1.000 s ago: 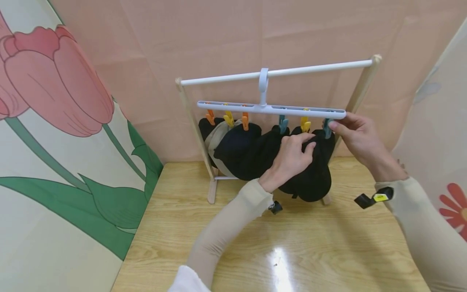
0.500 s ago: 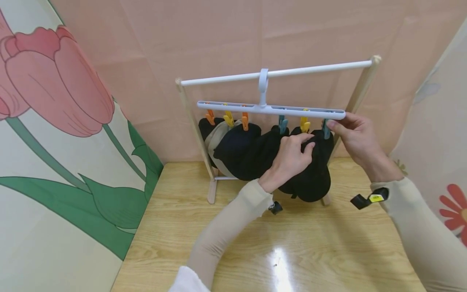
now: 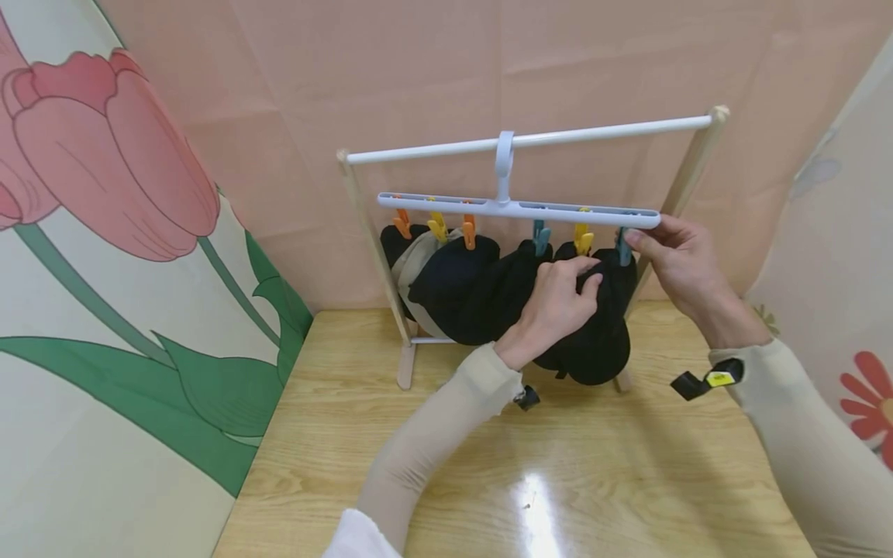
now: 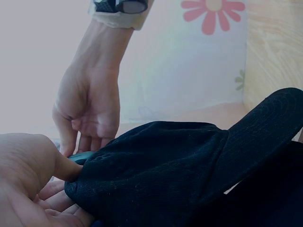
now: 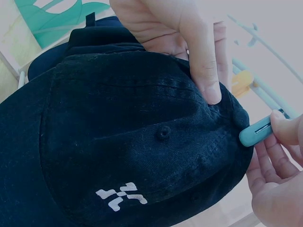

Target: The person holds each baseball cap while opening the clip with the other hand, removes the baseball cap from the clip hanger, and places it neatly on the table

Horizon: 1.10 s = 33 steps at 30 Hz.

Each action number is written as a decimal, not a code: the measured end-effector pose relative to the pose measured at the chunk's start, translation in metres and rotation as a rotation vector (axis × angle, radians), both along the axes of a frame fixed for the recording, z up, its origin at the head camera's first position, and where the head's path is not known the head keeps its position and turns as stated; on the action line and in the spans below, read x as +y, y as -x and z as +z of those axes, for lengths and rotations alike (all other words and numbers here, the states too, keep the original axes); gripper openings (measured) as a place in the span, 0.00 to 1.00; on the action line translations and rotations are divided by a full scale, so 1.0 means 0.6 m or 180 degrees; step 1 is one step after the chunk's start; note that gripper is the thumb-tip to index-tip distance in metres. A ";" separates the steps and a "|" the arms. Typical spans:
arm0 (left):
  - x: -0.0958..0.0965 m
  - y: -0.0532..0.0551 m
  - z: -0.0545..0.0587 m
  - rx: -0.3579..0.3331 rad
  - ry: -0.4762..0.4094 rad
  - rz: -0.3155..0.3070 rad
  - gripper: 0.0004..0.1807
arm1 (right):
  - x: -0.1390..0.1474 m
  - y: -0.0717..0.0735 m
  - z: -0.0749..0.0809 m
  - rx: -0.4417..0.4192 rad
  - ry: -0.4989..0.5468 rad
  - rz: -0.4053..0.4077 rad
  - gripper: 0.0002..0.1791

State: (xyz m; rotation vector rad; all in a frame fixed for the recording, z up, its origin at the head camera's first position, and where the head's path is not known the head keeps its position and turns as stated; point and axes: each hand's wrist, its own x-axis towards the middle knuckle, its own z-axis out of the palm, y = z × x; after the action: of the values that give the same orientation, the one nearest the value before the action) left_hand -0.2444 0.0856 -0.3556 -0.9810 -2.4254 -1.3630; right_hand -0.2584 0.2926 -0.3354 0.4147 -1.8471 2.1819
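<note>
A black cap (image 3: 598, 349) hangs at the right end of a pale blue clip hanger (image 3: 558, 211). My left hand (image 3: 558, 301) pinches the cap's crown between thumb and fingers, as the right wrist view also shows. At the hanger's tip, my right hand (image 3: 687, 260) holds a teal clothespin (image 3: 624, 246) with thumb and fingers. In the right wrist view, that clothespin (image 5: 255, 131) has its end against the top of the cap (image 5: 109, 123), which bears a white mark. Whether it grips the cloth cannot be seen.
More caps, one black and beige (image 3: 446, 279), hang to the left from orange, yellow (image 3: 437, 226) and teal clothespins. The hanger hooks over the white rod (image 3: 600, 133) of a wooden rack standing on a wood-grain table (image 3: 432, 449). A pink cloth backdrop (image 3: 349, 70) rises behind.
My right hand has shifted slightly left together with the teal clothespin, and the cap's right edge has moved a little left too. My left hand has stayed in place.
</note>
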 end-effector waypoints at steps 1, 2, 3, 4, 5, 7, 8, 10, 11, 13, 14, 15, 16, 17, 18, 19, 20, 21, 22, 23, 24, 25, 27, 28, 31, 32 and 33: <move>0.001 0.000 0.000 -0.0002 0.0006 0.0006 0.18 | 0.000 0.000 0.000 -0.0010 -0.0011 -0.0010 0.13; 0.001 -0.001 0.000 -0.0006 0.0009 0.0009 0.18 | 0.001 -0.001 0.001 -0.0030 -0.0033 -0.0023 0.13; 0.002 -0.002 -0.001 -0.0012 0.0007 0.0007 0.18 | 0.002 -0.002 0.001 -0.0051 -0.0056 -0.0034 0.13; 0.001 -0.002 -0.001 -0.0019 0.0001 0.0003 0.18 | 0.002 -0.002 0.001 -0.0069 -0.0073 -0.0040 0.13; 0.001 -0.002 -0.001 -0.0022 -0.0003 0.0002 0.18 | 0.002 -0.003 0.001 -0.0085 -0.0091 -0.0047 0.14; 0.000 -0.003 -0.002 -0.0017 -0.0009 -0.0004 0.18 | 0.002 -0.003 0.001 -0.0113 -0.0126 -0.0053 0.14; 0.000 -0.003 -0.002 -0.0015 -0.0012 -0.0006 0.18 | 0.002 -0.003 0.001 -0.0119 -0.0132 -0.0046 0.15; -0.001 -0.003 -0.003 -0.0002 -0.0012 -0.0009 0.18 | 0.002 -0.003 0.001 -0.0114 -0.0139 -0.0044 0.15; -0.001 -0.003 -0.004 0.0004 -0.0003 -0.0004 0.18 | 0.003 -0.003 0.002 -0.0108 -0.0139 -0.0034 0.15; -0.001 -0.003 -0.005 0.0011 0.0017 0.0008 0.17 | 0.003 -0.002 0.002 -0.0085 -0.0107 -0.0015 0.15; -0.001 -0.003 -0.006 0.0010 0.0026 0.0009 0.17 | 0.003 -0.002 0.002 -0.0075 -0.0093 -0.0008 0.15; -0.001 -0.004 -0.008 0.0009 0.0030 0.0008 0.17 | 0.003 -0.001 0.002 -0.0068 -0.0079 -0.0003 0.15; 0.000 -0.004 -0.009 0.0010 0.0032 0.0008 0.17 | 0.003 -0.001 0.002 -0.0063 -0.0056 0.0013 0.15; 0.000 -0.004 -0.010 0.0008 0.0035 0.0008 0.17 | 0.003 -0.001 0.002 -0.0057 -0.0037 0.0021 0.15; 0.000 -0.004 -0.011 0.0010 0.0033 0.0006 0.17 | 0.004 0.000 0.002 -0.0056 -0.0024 0.0024 0.15; 0.000 -0.004 -0.012 0.0009 0.0028 -0.0002 0.17 | 0.004 -0.001 0.002 -0.0063 -0.0035 0.0025 0.15; 0.000 -0.005 -0.012 0.0010 0.0019 -0.0009 0.17 | 0.004 -0.001 0.002 -0.0061 -0.0018 0.0039 0.15; 0.000 -0.005 -0.013 0.0011 0.0010 -0.0016 0.17 | 0.004 -0.001 0.002 -0.0061 -0.0001 0.0052 0.15; -0.001 -0.005 -0.013 0.0012 0.0007 -0.0024 0.17 | 0.004 -0.001 0.002 -0.0052 0.0034 0.0076 0.15; -0.002 -0.006 -0.013 0.0008 0.0005 -0.0034 0.17 | 0.003 -0.001 0.001 -0.0037 0.0078 0.0109 0.15; -0.002 -0.006 -0.013 0.0002 0.0003 -0.0040 0.17 | 0.003 -0.002 0.001 -0.0027 0.0123 0.0149 0.15; -0.003 -0.007 -0.013 -0.0010 -0.0002 -0.0051 0.17 | 0.002 -0.002 0.000 -0.0009 0.0178 0.0195 0.15; -0.005 -0.008 -0.013 -0.0030 -0.0001 -0.0068 0.17 | 0.002 -0.003 -0.002 0.0031 0.0299 0.0300 0.15; -0.005 -0.009 -0.013 -0.0039 -0.0004 -0.0080 0.17 | 0.001 -0.003 -0.002 0.0055 0.0348 0.0354 0.15; -0.007 -0.011 -0.015 -0.0058 -0.0023 -0.0118 0.17 | 0.000 -0.004 -0.004 0.0105 0.0460 0.0466 0.15; -0.008 -0.012 -0.015 -0.0058 -0.0025 -0.0122 0.17 | 0.000 -0.005 -0.004 0.0128 0.0482 0.0496 0.15; -0.008 -0.012 -0.016 -0.0064 -0.0036 -0.0131 0.17 | 0.000 -0.005 -0.005 0.0146 0.0497 0.0519 0.15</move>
State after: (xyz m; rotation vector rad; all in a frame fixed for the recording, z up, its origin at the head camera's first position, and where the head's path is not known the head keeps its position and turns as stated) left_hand -0.2370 0.0807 -0.3650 -1.0250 -2.4221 -1.4050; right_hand -0.2556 0.2926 -0.3384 0.5958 -1.6570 2.3812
